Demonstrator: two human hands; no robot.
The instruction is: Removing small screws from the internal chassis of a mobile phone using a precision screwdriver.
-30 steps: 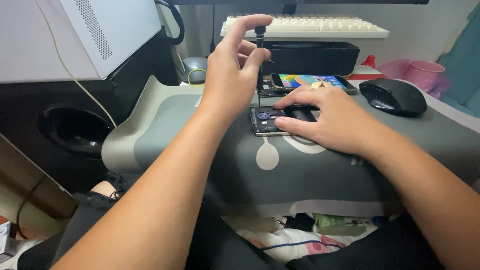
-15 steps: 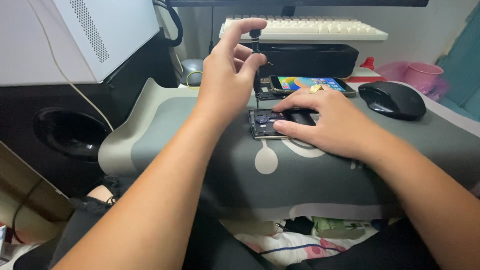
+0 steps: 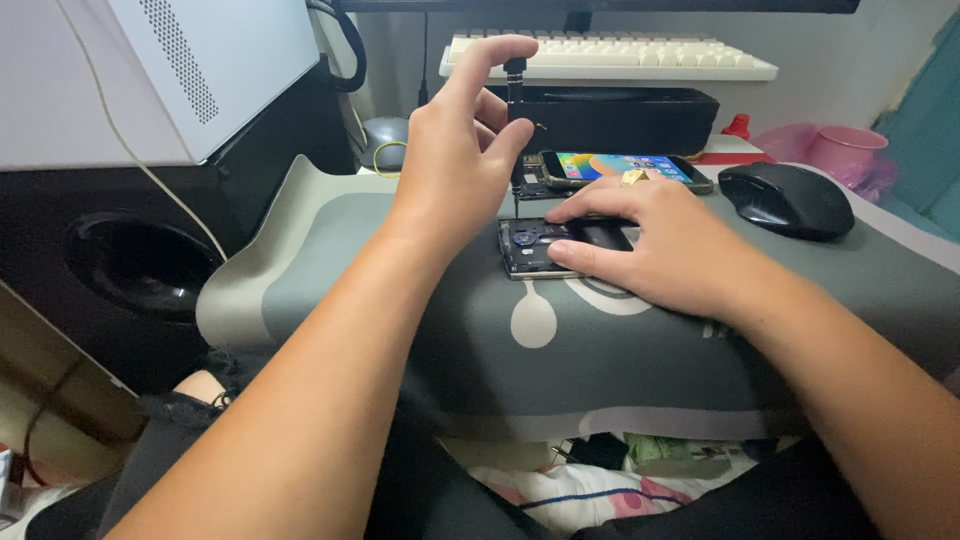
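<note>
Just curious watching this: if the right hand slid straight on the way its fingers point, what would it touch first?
The right hand points left across the opened phone; it would probably meet the screwdriver in the left hand first, though depth is unclear.

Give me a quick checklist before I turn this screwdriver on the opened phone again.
1. Left hand grips screwdriver upright: ok.
2. Tip seated in a screw: cannot tell, too small.
3. Right hand pressing the opened phone flat: ok.
4. Opened phone fully on the grey mat: ok.
5. Second phone, screen lit, lies close behind the work: not ok.
6. Loose screws accounted for: cannot tell.
</note>
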